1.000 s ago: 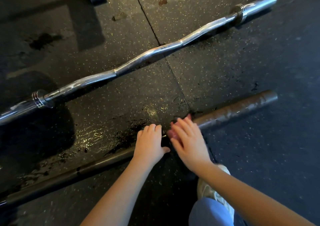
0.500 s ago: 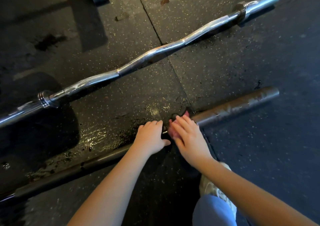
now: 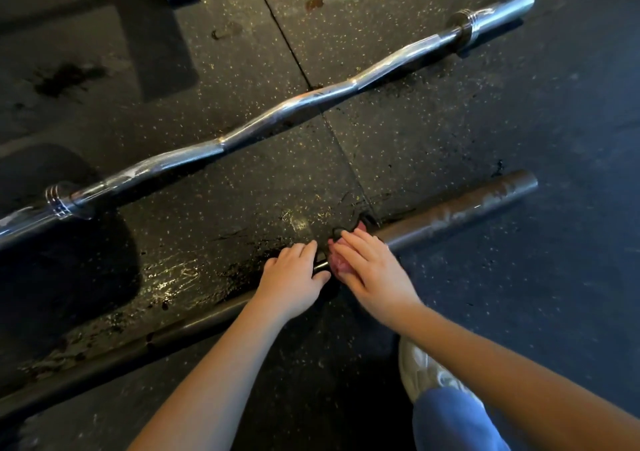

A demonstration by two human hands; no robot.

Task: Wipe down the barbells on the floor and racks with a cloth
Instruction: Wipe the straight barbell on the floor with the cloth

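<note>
Rubber floor (image 3: 519, 312), black and speckled, carries both barbells. At far left the chrome curl bar (image 3: 221, 144) starts with its ringed collar and runs up to the right, well apart from the hands. Nearer the person lies the dark bar (image 3: 450, 213), also slanting from lower left to right, with a wet patch (image 3: 180, 270) on the floor just beyond its thin shaft.

The left hand (image 3: 294, 277) sits on that shaft, fingers bent down over it – it seems to grip and steady the bar, though the far side of the fingers is hidden. Just to its right a pink cloth (image 3: 341, 265) is bunched against the bar where the shaft meets the thicker sleeve. The right hand (image 3: 375, 272) lies over the cloth, fingers fairly straight and close together, pressing it down. Below right is a pale shoe (image 3: 422, 371).

In my judgement the bar is heavy, rigid steel that will want to roll, not lift – so hold the shaft and wipe along it. Its mottled sleeve looks rough or rusty and may drag. The cloth is soft, light, likely damp; wrap it around the bar for fuller contact.
</note>
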